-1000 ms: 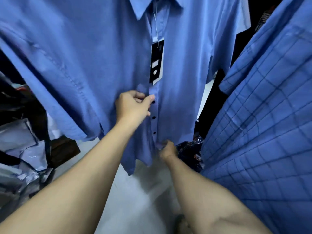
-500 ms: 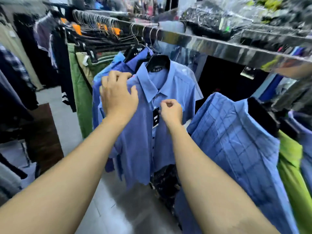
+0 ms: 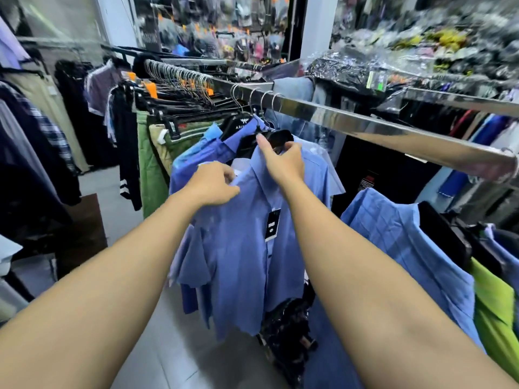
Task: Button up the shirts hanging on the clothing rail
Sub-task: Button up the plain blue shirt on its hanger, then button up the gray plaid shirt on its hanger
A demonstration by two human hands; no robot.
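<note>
a crowded clothes shop, pale tiled floor [image 3: 157,357] along the bottom of the frame, packed racks on both sides and plastic-wrapped stock heaped in the upper right.

nearest in, two bare forearms reach up from the lower corners toward mid-frame. between them hangs the blue shirt [image 3: 238,262], front facing us, a black tag [image 3: 273,225] dangling at its chest. the placket below the tag looks closed, though blur hides the buttons themselves.

up a little, the left hand [image 3: 214,182] has its fingers curled in, pinching the fabric at the shirt's shoulder, just left of the collar. the right hand [image 3: 282,161] is curled over the collar at the neck, touching the black hanger [image 3: 276,136], forefinger pointing up; whether it grips the hanger or only cloth, i can't tell.

to the lower right, well apart, a checked blue shirt [image 3: 407,248] waits on its own hanger, a lime garment [image 3: 494,304] beside it.

furthest back, the chrome clothing rail [image 3: 365,127] runs from upper middle to the right edge, hooks crowded along its left part.

my read: this is the collar end of the job. to do it well, hold the shoulder steady with the left, square the collar on the hanger, line both front edges up before working any top button, and avoid tugging down or the hook may slip.
</note>
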